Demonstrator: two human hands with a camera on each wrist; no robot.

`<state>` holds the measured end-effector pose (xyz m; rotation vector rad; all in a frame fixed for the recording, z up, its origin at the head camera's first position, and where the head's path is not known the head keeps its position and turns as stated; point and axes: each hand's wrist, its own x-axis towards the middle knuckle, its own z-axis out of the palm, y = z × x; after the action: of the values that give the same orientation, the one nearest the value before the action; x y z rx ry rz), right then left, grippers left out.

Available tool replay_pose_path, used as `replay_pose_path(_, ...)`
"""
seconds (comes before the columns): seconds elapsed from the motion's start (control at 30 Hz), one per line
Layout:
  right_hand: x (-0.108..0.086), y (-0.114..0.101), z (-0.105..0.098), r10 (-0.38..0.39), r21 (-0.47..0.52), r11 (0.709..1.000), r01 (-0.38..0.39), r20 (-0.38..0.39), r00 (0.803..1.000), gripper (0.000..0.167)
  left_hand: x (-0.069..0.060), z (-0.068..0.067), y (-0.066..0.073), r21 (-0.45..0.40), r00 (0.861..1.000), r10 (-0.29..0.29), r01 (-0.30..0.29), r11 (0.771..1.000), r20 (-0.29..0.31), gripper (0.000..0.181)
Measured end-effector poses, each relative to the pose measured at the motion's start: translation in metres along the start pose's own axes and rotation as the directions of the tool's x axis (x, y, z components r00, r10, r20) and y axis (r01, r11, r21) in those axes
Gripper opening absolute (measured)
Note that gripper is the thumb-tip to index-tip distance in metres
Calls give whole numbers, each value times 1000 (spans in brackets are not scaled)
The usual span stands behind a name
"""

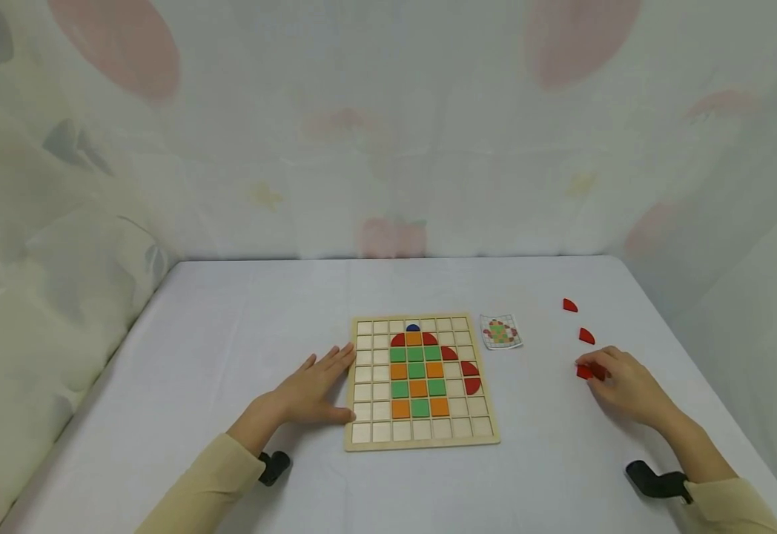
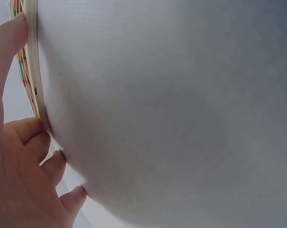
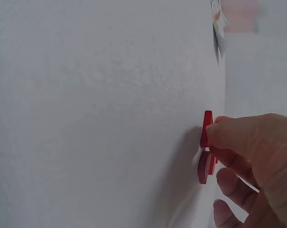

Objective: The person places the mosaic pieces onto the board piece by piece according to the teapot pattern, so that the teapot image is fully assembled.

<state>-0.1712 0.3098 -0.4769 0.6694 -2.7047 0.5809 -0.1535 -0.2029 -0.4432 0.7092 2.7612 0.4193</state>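
A square wooden grid board [image 1: 422, 446] lies on the table, with orange, green, red and blue tiles set in several of its squares. At its left edge rests my left hand [image 1: 311, 389], fingers spread, the fingertips and thumb touching the frame; the left wrist view shows the hand [image 2: 24, 175] against the board's side [image 2: 35, 71]. Over on the right, my right hand [image 1: 632, 389] pinches a red quarter-circle tile [image 3: 207, 129] between thumb and index finger. Another red tile [image 3: 203, 167] is just beside it, partly under the fingers.
Two more red quarter-circle tiles [image 1: 570, 305] [image 1: 586, 336] lie beyond my right hand. A small pattern card [image 1: 500, 332] sits to the right of the board. Patterned cloth [image 1: 388, 148] hangs behind the white-covered table [image 1: 262, 297].
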Motion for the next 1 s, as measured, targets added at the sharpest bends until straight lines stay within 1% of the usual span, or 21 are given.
replay_pose_path(0.1,2,0,0,16,-16,1000,-15,27,1000,30,0,0,0,1,1000,-3,3,1000,3,98)
replay_pose_path(0.23,5,0,0,64,-18,998,-63,71,995,25,0,0,0,0,1000,-2,2,1000,4,98)
replay_pose_path(0.43,9,-3,1,140,20,989,-144,141,980,21,0,0,0,3,1000,-3,3,1000,5,98)
replay_pose_path(0.53,11,-4,2,154,26,987,-160,162,975,20,0,0,0,4,1000,-4,4,1000,6,98)
replay_pose_path(0.63,13,-5,2,156,29,986,-163,172,973,18,0,1,0,4,1000,-7,7,1000,6,99)
replay_pose_path(0.77,14,-5,3,150,20,988,-155,167,974,16,1,1,-1,12,1000,-10,10,1000,4,99)
replay_pose_path(0.87,13,-4,3,130,16,991,-133,136,982,15,1,2,-2,9,1000,-10,10,1000,1,100)
replay_pose_path(1.0,10,-4,4,78,33,996,-82,97,992,20,1,1,-1,-1,1000,-9,9,1000,3,99)
